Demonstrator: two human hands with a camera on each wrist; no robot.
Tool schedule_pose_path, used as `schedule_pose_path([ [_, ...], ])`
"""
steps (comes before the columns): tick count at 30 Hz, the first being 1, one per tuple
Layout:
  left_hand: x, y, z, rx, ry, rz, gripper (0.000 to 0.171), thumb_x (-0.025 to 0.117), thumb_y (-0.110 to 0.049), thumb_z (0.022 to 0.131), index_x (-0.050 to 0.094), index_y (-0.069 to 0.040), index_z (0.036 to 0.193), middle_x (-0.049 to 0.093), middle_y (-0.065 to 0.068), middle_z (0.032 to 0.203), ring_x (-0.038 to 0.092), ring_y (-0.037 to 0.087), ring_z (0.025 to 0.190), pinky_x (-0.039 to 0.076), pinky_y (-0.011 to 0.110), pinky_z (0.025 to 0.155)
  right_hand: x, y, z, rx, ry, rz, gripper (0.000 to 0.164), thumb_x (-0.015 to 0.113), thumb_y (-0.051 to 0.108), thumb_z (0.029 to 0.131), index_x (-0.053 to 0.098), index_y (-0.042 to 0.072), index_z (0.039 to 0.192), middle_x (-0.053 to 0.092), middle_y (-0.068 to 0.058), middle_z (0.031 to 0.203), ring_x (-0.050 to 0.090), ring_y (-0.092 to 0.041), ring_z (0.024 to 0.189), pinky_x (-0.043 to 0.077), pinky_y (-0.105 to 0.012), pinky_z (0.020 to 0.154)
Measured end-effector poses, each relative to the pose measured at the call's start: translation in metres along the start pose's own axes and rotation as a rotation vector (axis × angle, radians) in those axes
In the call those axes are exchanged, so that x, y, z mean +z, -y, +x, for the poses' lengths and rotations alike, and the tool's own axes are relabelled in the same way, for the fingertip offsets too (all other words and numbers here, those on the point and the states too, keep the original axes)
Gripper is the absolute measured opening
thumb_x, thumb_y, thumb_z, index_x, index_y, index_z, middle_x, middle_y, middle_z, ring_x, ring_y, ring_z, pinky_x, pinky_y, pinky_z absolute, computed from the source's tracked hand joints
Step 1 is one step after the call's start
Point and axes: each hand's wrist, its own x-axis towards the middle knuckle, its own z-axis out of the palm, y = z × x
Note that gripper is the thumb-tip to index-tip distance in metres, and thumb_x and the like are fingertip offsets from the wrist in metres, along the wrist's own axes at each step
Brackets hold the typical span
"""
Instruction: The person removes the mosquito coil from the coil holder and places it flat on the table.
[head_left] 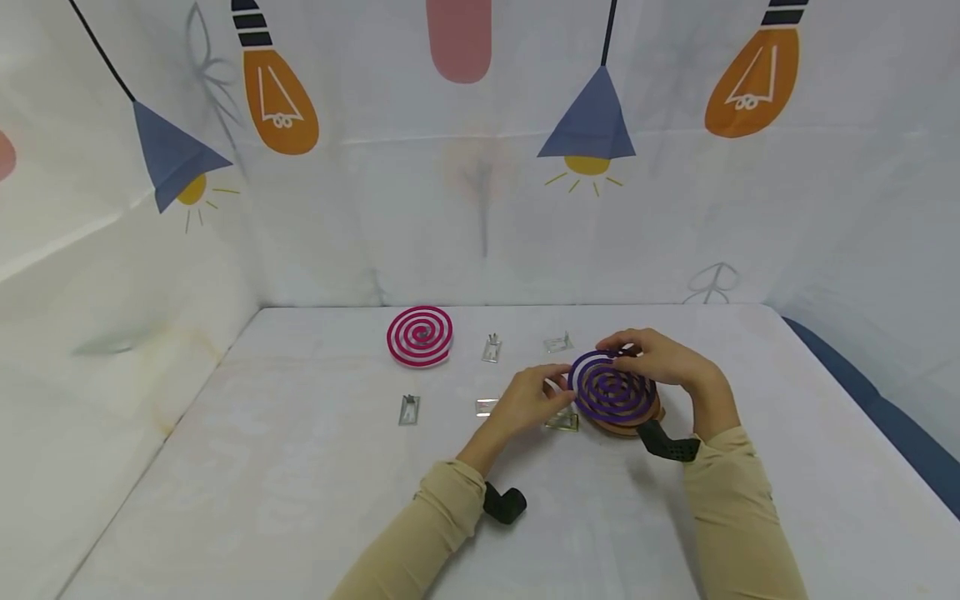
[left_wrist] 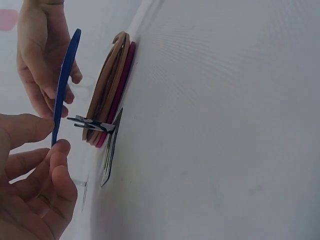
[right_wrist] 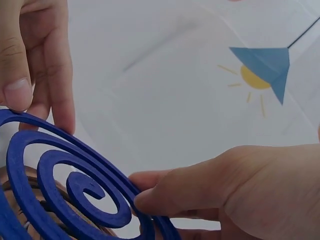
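Observation:
Between my two hands is a blue-purple mosquito coil (head_left: 611,387), tilted above a stack of coils. My left hand (head_left: 528,396) pinches its left edge between thumb and fingers. At the upper right edge, my right hand (head_left: 660,358) grips it, thumb on the near face. In the left wrist view the blue coil (left_wrist: 62,85) appears edge-on, apart from the stack. That stack has brown coils (left_wrist: 107,75) over a magenta coil (left_wrist: 125,65). A metal coil stand (left_wrist: 112,142) with a raised prong lies by the stack, near my left hand.
A magenta coil (head_left: 420,337) sits at the back left of the white table (head_left: 262,467). Several small metal stands lie about, among them one at the back (head_left: 491,348), one farther right (head_left: 558,342) and one at the front left (head_left: 408,410). A printed white cloth wall (head_left: 412,217) stands behind.

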Motion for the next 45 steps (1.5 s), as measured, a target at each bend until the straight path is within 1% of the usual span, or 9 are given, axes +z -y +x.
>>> schedule_pose_path([
  [3, 0.002, -0.002, 0.002, 0.002, 0.008, 0.003, 0.04, 0.065, -0.018, 0.089, 0.059, -0.005, 0.127, 0.07, 0.005, 0.099, 0.063, 0.009, 0.077, 0.045, 0.013, 0.064, -0.001, -0.001, 0.0, -0.013, 0.011, -0.005, 0.034, 0.053, 0.009, 0.093, 0.057, 0.002, 0.126, 0.058, -0.02, 0.126, 0.051, -0.04, 0.118, 0.041, -0.056, 0.096],
  [10, 0.008, 0.0, 0.007, 0.001, 0.028, 0.027, 0.039, 0.065, -0.018, 0.088, 0.061, -0.007, 0.125, 0.069, 0.004, 0.098, 0.06, 0.005, 0.075, 0.044, 0.012, 0.063, -0.002, -0.005, -0.001, 0.012, 0.04, 0.011, 0.034, 0.054, 0.009, 0.093, 0.058, 0.0, 0.125, 0.062, -0.018, 0.118, 0.056, -0.03, 0.109, 0.044, -0.04, 0.088],
  [17, 0.012, 0.001, 0.01, 0.007, 0.03, 0.055, 0.039, 0.064, -0.017, 0.088, 0.06, -0.007, 0.125, 0.068, 0.004, 0.097, 0.058, 0.004, 0.075, 0.042, 0.012, 0.065, -0.002, -0.01, -0.002, 0.027, 0.056, 0.027, 0.033, 0.052, 0.009, 0.093, 0.058, -0.001, 0.123, 0.062, -0.018, 0.118, 0.056, -0.031, 0.11, 0.044, -0.045, 0.092],
  [21, 0.013, 0.001, 0.012, 0.019, 0.024, 0.085, 0.039, 0.064, -0.016, 0.088, 0.06, -0.007, 0.125, 0.067, 0.004, 0.097, 0.059, 0.004, 0.076, 0.042, 0.012, 0.066, -0.003, -0.012, -0.003, 0.032, 0.063, 0.02, 0.032, 0.052, 0.009, 0.093, 0.058, 0.0, 0.123, 0.062, -0.018, 0.116, 0.057, -0.031, 0.107, 0.046, -0.042, 0.089],
  [25, 0.014, 0.0, 0.014, 0.037, 0.025, 0.143, 0.039, 0.062, -0.016, 0.087, 0.06, -0.007, 0.125, 0.065, 0.002, 0.095, 0.057, 0.002, 0.073, 0.042, 0.012, 0.065, -0.003, -0.013, -0.004, 0.039, 0.065, 0.001, 0.031, 0.052, 0.009, 0.093, 0.058, 0.0, 0.122, 0.062, -0.018, 0.115, 0.058, -0.03, 0.106, 0.046, -0.037, 0.085],
  [30, 0.014, -0.003, 0.014, 0.056, 0.009, 0.224, 0.04, 0.061, -0.016, 0.087, 0.06, -0.007, 0.126, 0.063, 0.001, 0.092, 0.052, 0.001, 0.068, 0.04, 0.014, 0.059, -0.004, -0.013, -0.005, 0.04, 0.062, -0.011, 0.031, 0.05, 0.009, 0.093, 0.057, -0.001, 0.123, 0.062, -0.019, 0.115, 0.058, -0.032, 0.106, 0.047, -0.039, 0.085],
  [37, 0.015, -0.005, 0.016, 0.034, 0.013, 0.297, 0.042, 0.062, -0.017, 0.087, 0.059, -0.012, 0.128, 0.064, 0.0, 0.095, 0.05, 0.005, 0.066, 0.037, 0.015, 0.056, -0.005, -0.014, -0.005, 0.063, 0.056, -0.015, 0.032, 0.05, 0.009, 0.093, 0.057, 0.0, 0.123, 0.064, -0.017, 0.111, 0.059, -0.025, 0.101, 0.046, -0.034, 0.082],
  [41, 0.016, -0.006, 0.016, 0.033, 0.021, 0.303, 0.042, 0.063, -0.018, 0.087, 0.059, -0.011, 0.128, 0.063, 0.0, 0.096, 0.05, 0.006, 0.067, 0.037, 0.016, 0.056, -0.005, -0.015, -0.006, 0.067, 0.056, -0.014, 0.031, 0.05, 0.01, 0.093, 0.056, 0.0, 0.122, 0.064, -0.017, 0.11, 0.059, -0.022, 0.097, 0.046, -0.031, 0.079],
  [45, 0.016, -0.009, 0.015, 0.024, 0.035, 0.303, 0.042, 0.061, -0.019, 0.088, 0.058, -0.012, 0.129, 0.063, 0.0, 0.098, 0.05, 0.006, 0.068, 0.037, 0.016, 0.056, -0.005, -0.016, -0.008, 0.077, 0.052, -0.008, 0.031, 0.05, 0.011, 0.094, 0.056, 0.0, 0.122, 0.063, -0.018, 0.111, 0.059, -0.024, 0.1, 0.046, -0.031, 0.08],
])
